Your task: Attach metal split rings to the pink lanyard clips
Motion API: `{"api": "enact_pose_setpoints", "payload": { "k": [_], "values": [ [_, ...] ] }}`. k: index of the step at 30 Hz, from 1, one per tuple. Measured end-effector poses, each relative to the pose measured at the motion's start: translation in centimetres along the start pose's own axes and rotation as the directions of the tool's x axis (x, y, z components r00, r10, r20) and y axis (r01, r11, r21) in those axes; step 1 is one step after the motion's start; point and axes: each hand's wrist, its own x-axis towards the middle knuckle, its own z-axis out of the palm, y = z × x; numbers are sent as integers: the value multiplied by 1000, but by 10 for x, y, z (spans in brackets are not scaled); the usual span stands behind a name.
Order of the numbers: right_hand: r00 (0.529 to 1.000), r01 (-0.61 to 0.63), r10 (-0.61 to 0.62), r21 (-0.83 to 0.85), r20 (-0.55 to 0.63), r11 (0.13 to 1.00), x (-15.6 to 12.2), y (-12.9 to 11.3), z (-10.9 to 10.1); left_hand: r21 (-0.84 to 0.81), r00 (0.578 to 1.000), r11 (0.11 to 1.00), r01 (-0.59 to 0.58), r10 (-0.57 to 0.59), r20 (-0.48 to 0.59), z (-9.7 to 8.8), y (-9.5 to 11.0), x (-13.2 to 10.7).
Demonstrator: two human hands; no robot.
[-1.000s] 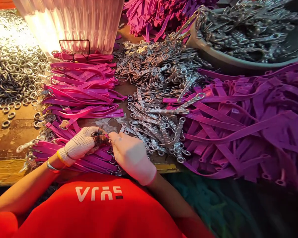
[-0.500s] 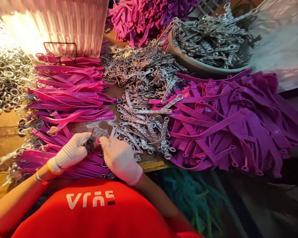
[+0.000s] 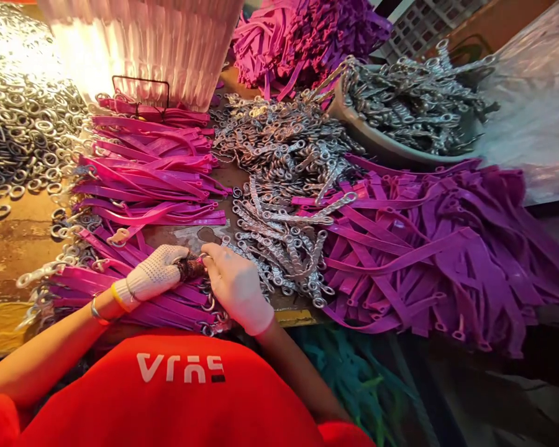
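Pinching 1 magenta piece, dotted-gloved left hand, smooth-gloved right hand

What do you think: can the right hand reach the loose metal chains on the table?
Probably yes: the metal chains lie close beside the right hand, with nothing visible between them. However, its fingers seem occupied at the left hand.

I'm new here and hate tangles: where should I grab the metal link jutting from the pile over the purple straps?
Probably pinch the metal link by its right-end ring, coming from above with the right hand: that end lies out over the purple straps, while the other lies among the pile.
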Motion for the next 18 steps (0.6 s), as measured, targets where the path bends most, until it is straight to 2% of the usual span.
{"api": "enact_pose_setpoints", "payload": {
  "k": [4,6,8,12,18],
  "values": [
    [974,0,-1,3,224,1000,-1,-3,-17,-28,999,999,-45,44,-27,0,1,-8],
    [967,-16,29,-53,252,998,-2,-6,-18,-12,996,996,-84,84,-43,2,1,-10],
    [974,-8,36,-127,225,992,-2,-7,-14,0,993,995,-104,104,-59,4,-1,-10],
    [983,68,-26,-227,181,972,-3,-4,0,25,989,991,-131,132,-72,6,-8,-9],
    [984,176,-167,-172,63,969,-5,5,9,10,987,990,-139,139,-77,8,-13,-11]
  ]
}}
